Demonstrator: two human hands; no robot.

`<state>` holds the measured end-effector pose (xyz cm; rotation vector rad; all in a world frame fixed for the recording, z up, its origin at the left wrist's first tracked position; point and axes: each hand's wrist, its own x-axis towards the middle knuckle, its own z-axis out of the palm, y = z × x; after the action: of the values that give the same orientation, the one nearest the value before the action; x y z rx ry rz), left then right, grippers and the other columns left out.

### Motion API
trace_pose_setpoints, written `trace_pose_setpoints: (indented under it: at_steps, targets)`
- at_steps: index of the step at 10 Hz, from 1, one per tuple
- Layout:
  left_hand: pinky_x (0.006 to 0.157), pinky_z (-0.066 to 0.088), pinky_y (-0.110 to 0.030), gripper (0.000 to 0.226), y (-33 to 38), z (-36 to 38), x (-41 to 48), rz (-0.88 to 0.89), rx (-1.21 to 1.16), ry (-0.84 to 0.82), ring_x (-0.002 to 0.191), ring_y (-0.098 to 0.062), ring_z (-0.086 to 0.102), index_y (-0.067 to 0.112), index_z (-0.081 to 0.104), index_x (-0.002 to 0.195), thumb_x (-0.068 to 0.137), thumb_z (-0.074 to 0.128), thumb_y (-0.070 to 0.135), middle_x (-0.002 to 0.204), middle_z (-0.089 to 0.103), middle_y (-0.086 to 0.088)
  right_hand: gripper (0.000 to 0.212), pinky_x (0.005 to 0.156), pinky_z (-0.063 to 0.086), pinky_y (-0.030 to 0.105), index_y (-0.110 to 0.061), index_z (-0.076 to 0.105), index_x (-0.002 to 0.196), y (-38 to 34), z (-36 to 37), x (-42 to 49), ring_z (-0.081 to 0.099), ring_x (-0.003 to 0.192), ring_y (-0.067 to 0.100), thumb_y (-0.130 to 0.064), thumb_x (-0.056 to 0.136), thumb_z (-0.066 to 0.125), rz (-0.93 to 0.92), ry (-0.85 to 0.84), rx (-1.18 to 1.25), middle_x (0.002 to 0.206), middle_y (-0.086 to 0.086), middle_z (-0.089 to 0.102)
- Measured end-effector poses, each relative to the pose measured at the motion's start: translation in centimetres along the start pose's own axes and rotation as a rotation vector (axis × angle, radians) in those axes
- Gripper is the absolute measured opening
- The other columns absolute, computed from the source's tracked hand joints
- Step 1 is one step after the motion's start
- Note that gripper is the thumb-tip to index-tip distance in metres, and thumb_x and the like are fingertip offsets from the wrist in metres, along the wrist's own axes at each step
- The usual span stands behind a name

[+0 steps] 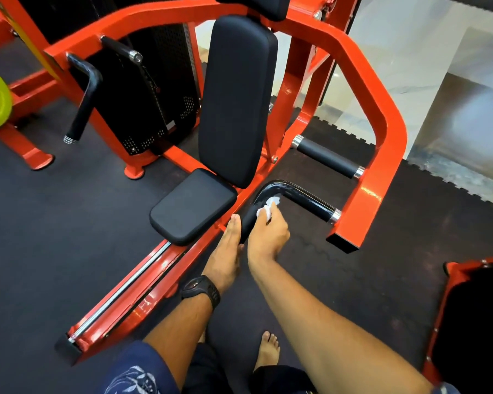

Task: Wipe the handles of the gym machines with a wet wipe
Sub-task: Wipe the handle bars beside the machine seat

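**Bent black handle (296, 192) of the orange machine frame (379, 166) under wiping.**
Right hand (268, 237) curled round the handle's lower limb, fingers pinching the white wet wipe (268, 205) against the bend, at 3 o'clock of the seat pad (192, 206). Left hand (225, 247) with fingers straight, laid along the same limb at 9 o'clock of the right hand; watch (201, 291) on its wrist.

The wipe (269, 204) is partly hidden — bunched under the right hand (268, 237).

Black rubber flooring (40, 223) meets pale marble tiles (410, 52).
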<state>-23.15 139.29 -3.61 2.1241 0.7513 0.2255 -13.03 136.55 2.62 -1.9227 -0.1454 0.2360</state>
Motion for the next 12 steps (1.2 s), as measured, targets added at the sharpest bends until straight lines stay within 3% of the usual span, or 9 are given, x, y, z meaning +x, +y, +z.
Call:
trace_pose_setpoints:
  at_steps: [1,2,3,4,6,7,8,9,12]
  targets:
    - [0.123,0.019,-0.037,0.058,0.6,-0.3,-0.1,0.046,0.302,-0.039,0.149,-0.027,0.028,0.024,0.018,0.159,0.106,0.040,0.032,0.166,0.021,-0.003,0.027,0.062,0.039,0.030,-0.016,0.046,0.071,0.5,0.2,1.3,0.044,0.061,0.014,-0.006,0.096,0.048,-0.114,0.056,-0.015,0.066,0.007,0.056]
    - [0.121,0.028,-0.046,0.063,-0.8,0.0,0.0,0.049,0.073,-0.008,0.141,-0.014,0.043,0.051,0.037,0.149,0.092,0.037,0.079,0.158,0.036,0.015,0.023,0.080,0.048,0.029,-0.012,0.068,0.114,1.6,-0.7,-0.6,0.054,0.082,0.009,-0.008,0.099,0.050,-0.208,-0.080,-0.104,0.089,-0.005,0.058]
    - [0.117,0.032,-0.043,0.062,0.0,-0.3,0.1,0.129,-0.062,0.051,0.143,-0.006,0.038,0.050,0.040,0.147,0.092,0.037,0.079,0.156,0.040,0.017,0.040,0.114,0.032,0.030,-0.002,0.056,0.137,2.7,-2.5,-2.4,0.046,0.131,0.014,-0.008,0.099,0.041,-0.600,-0.322,-0.322,0.136,0.005,0.056]
    - [0.119,0.031,-0.033,0.051,1.0,-0.6,-0.5,0.166,0.021,0.073,0.148,0.001,0.022,0.044,0.021,0.157,0.109,0.037,0.042,0.163,0.022,0.021,0.040,0.119,0.023,0.018,-0.019,0.048,0.146,2.4,-2.8,0.4,0.018,0.143,-0.011,-0.020,0.108,0.038,-0.884,-0.491,-0.499,0.157,-0.009,0.035]
    - [0.121,0.005,-0.015,0.076,-0.3,-0.1,-1.3,-0.056,-0.072,0.011,0.147,0.011,-0.007,0.029,-0.002,0.160,0.104,0.044,0.005,0.162,-0.009,0.022,0.053,0.109,0.042,0.041,0.007,0.056,0.134,1.3,-4.8,4.1,0.048,0.135,0.035,0.001,0.090,0.027,-1.256,-0.654,-0.876,0.142,0.020,0.054]
    - [0.116,-0.001,-0.007,0.074,-0.6,0.0,-1.2,-0.052,-0.094,0.007,0.144,0.013,-0.011,0.027,-0.003,0.160,0.105,0.043,0.009,0.159,-0.012,0.023,0.043,0.120,0.027,0.042,0.006,0.060,0.130,0.5,-5.0,4.5,0.052,0.130,0.033,-0.003,0.092,0.042,-1.365,-0.653,-0.984,0.136,0.021,0.059]
    - [0.114,-0.003,-0.006,0.076,-1.1,0.2,-1.0,-0.046,-0.082,0.008,0.144,0.012,-0.013,0.032,-0.008,0.159,0.106,0.042,0.008,0.160,-0.013,0.023,0.050,0.114,0.037,0.047,0.008,0.045,0.142,-0.9,-4.8,5.7,0.040,0.140,0.037,0.006,0.093,0.048,-1.217,-0.540,-0.980,0.147,0.023,0.047]
    - [0.119,0.001,-0.015,0.078,-1.1,0.5,-1.1,-0.031,-0.110,0.034,0.149,0.006,-0.010,0.029,-0.007,0.159,0.104,0.042,0.003,0.164,-0.010,0.017,0.045,0.111,0.041,0.049,0.006,0.045,0.143,-0.1,-4.7,3.8,0.041,0.140,0.036,-0.003,0.099,0.042,-1.184,-0.745,-1.073,0.149,0.023,0.045]
    - [0.123,0.002,-0.021,0.068,-1.2,1.0,-1.1,-0.066,-0.136,0.103,0.149,-0.002,-0.007,0.014,0.004,0.160,0.105,0.044,0.008,0.167,0.000,0.002,0.051,0.106,0.043,0.052,0.008,0.061,0.121,-1.9,-3.5,4.4,0.052,0.122,0.042,-0.011,0.091,0.026,-1.327,-0.681,-1.306,0.122,0.026,0.060]
